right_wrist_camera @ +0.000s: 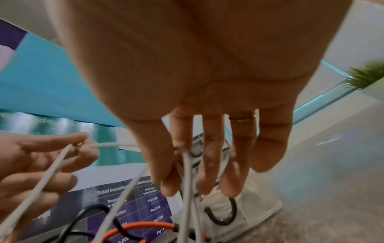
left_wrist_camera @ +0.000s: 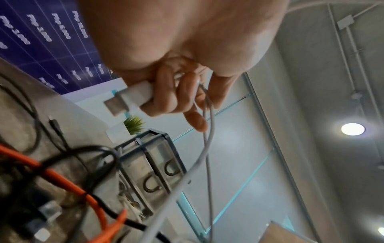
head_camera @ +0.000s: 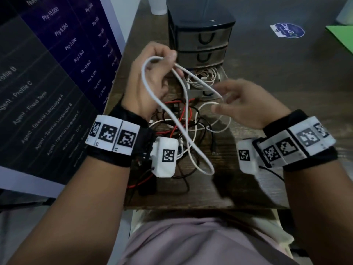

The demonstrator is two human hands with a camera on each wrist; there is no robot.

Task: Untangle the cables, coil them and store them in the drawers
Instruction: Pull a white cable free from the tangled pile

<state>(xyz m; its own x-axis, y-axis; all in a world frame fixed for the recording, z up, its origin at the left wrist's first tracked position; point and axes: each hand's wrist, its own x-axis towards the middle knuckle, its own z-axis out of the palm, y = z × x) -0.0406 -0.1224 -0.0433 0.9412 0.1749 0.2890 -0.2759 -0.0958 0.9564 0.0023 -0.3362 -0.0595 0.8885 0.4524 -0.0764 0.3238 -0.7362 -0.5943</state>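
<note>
My left hand is raised over the wooden table and grips a thick white cable. Its fingers curl round the cable's white USB plug. A long loop of that cable hangs down toward me. My right hand reaches in from the right, and its thumb and forefinger pinch a strand of the white cable near its other end. Beneath both hands lies a tangle of red, black and white cables. The dark drawer unit stands behind it, with coiled white cables in its open bottom drawer.
A dark printed board leans along the table's left side. A white cup stands behind the drawer unit. A blue sticker and a green sheet lie at the far right. The table's front edge is close to my lap.
</note>
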